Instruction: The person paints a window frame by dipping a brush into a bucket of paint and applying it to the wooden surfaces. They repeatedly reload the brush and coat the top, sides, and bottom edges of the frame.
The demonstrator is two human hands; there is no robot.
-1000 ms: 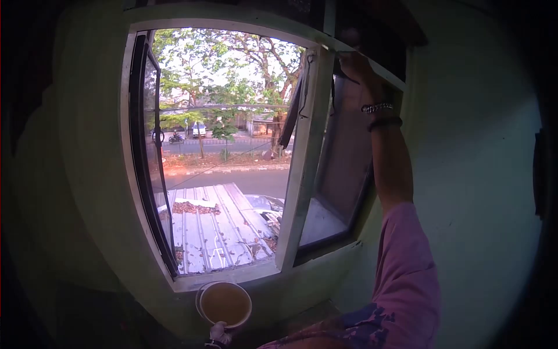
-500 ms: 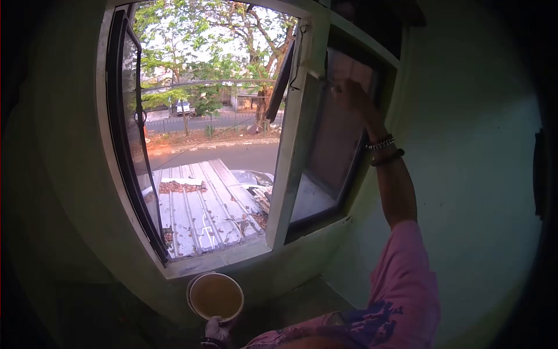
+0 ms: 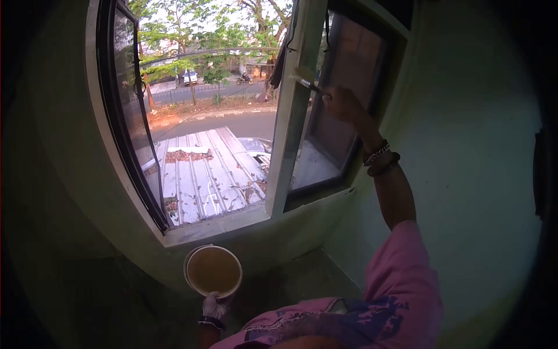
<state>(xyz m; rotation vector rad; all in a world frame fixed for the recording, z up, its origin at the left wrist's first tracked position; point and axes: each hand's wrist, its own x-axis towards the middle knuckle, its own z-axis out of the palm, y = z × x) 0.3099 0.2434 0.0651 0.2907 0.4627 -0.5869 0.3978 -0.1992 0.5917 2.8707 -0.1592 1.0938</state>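
Right hand (image 3: pixel 343 104) and brush (image 3: pixel 305 77), lower now

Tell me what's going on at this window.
A person in a pink sleeve stands at an open window. The right hand is raised and holds a brush, with its bristles against the white post between the two openings. The left hand holds a bucket of tan liquid, perhaps paint, low down below the sill.

Window sill (image 3: pixel 215 228) (pale green), dark floor (image 3: pixel 302 279) below
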